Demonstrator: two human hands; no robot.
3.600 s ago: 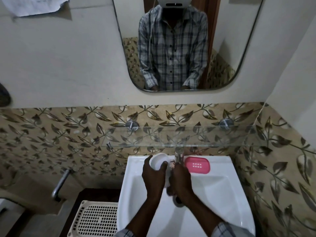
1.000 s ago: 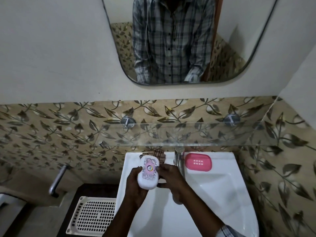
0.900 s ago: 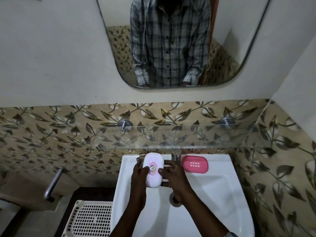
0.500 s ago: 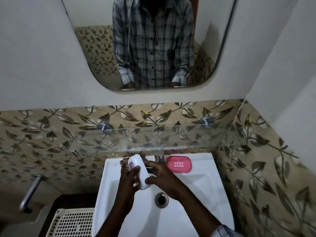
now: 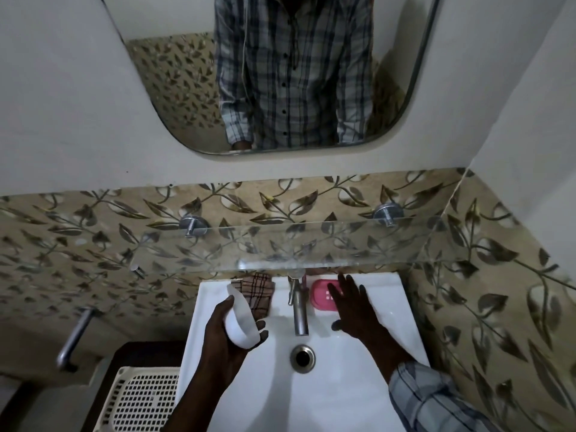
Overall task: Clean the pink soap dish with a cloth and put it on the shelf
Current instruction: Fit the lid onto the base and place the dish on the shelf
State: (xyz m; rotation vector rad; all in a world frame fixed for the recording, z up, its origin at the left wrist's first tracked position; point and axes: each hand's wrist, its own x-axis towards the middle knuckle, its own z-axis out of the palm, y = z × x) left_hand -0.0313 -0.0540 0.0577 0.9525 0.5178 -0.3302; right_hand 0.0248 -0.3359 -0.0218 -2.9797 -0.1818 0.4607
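Note:
The pink soap dish (image 5: 321, 294) lies on the back rim of the white sink (image 5: 343, 378), right of the tap. My right hand (image 5: 353, 307) hovers over it with fingers spread, covering its right part and holding nothing. My left hand (image 5: 227, 341) grips a white soap-dish lid (image 5: 240, 322) above the sink's left side. A brown checked cloth (image 5: 257, 293) lies on the rim behind that lid. The glass shelf (image 5: 280, 247) runs along the wall above the sink.
A steel tap (image 5: 298, 307) stands between my hands, with the drain (image 5: 301, 358) below it. A cream perforated basket (image 5: 143, 400) sits left of the sink. A metal handle (image 5: 74, 338) juts from the left wall. A mirror (image 5: 280, 73) hangs above.
My right hand let go of the white lid and moved right over the pink soap dish. My left hand keeps the lid, now turned so its plain side shows.

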